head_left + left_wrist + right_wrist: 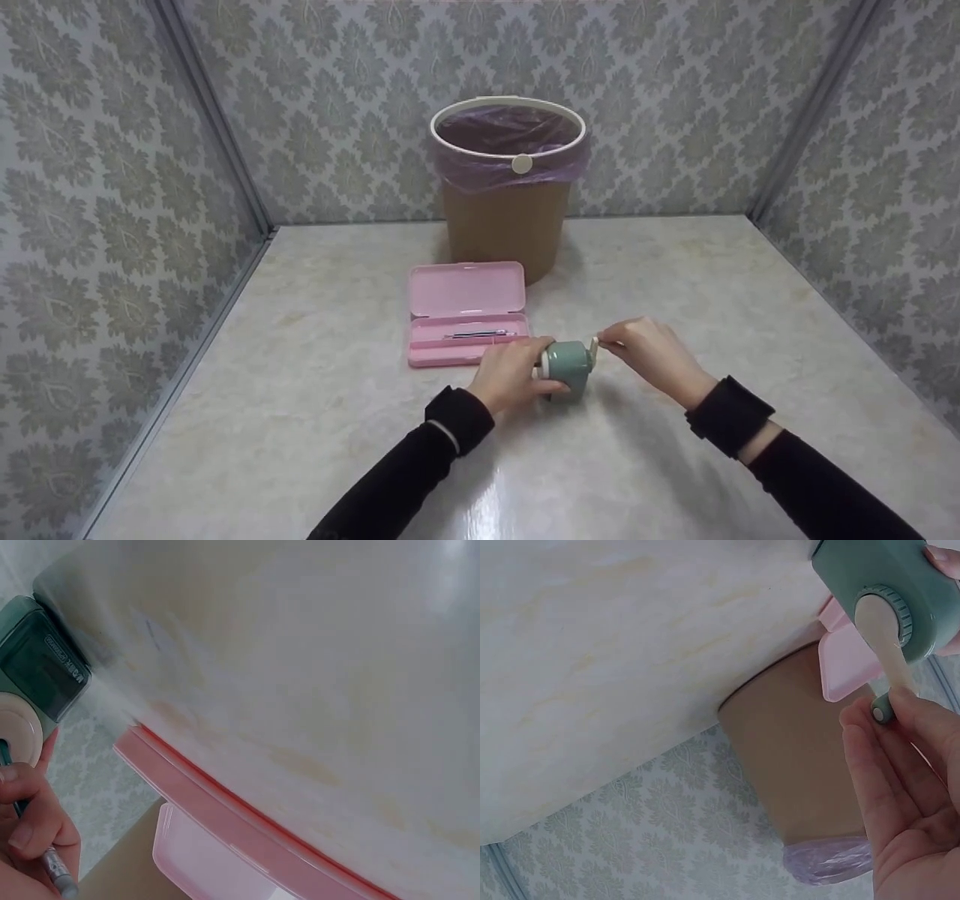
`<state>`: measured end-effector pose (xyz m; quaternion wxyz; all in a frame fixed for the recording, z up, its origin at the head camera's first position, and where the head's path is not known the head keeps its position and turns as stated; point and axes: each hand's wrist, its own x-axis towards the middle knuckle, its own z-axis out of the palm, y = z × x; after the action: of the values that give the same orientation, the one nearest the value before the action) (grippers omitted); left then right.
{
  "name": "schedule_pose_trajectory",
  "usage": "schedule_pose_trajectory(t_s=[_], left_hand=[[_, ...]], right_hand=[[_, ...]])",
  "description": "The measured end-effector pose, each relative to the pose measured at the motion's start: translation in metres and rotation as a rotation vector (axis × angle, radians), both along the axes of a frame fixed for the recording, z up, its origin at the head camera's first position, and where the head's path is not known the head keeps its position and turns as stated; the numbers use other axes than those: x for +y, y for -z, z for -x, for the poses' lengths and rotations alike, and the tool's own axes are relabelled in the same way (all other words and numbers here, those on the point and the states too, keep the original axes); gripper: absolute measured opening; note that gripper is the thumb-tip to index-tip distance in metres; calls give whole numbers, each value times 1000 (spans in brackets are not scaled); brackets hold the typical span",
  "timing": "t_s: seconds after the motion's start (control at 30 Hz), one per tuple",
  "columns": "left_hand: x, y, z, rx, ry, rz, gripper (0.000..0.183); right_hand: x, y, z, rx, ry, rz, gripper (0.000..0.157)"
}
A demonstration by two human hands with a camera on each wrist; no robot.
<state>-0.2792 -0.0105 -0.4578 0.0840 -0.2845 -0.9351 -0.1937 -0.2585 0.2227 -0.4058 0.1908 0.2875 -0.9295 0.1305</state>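
- Between the two hands, just right of the pink case's front corner: a green crank pencil sharpener (570,367), cream disc (24,727) facing left, crank (886,645) on the right side.
- Pencil (58,870) has its long axis running roughly left-right, one end in the disc's hole, silvery end sticking out past the fingers.
- Left hand (516,373) has a snug pinch on that pencil, with a finger against the sharpener too. Can't tell whether the base touches the table.
- Right hand (654,356) pinches the crank's little green knob (883,709), pretty narrow grip; the crank arm angles up from its hub.
- Sharpener's dark window (37,667) has small pale lettering (66,658), too tilted and blurry for me to read.
- Pink pencil case (466,292) sits unfolded, slim pens or pencils (480,334) inside; left hand blocks its front right corner.
- Behind that, a brown bin (506,221) with a purple liner (480,174).
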Motion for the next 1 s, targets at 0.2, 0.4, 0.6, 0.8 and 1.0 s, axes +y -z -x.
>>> schedule_pose_trajectory(t_s=[0.2,0.4,0.6,0.8,1.0], left_hand=[[-2,0,0,11,-8,12,66],[0,5,-3,28,-5,10,66],[0,4,-5,38,7,-2,68],[-1,3,-4,31,-1,3,69],[-3,4,-4,37,-1,-3,71]], right_hand=[[-5,1,10,-15,6,9,7],[-6,15,22,-31,7,-11,17],[-4,28,28,-92,46,-2,19],[-4,32,30,-96,9,8,16],[-4,35,31,-109,1,16,10]])
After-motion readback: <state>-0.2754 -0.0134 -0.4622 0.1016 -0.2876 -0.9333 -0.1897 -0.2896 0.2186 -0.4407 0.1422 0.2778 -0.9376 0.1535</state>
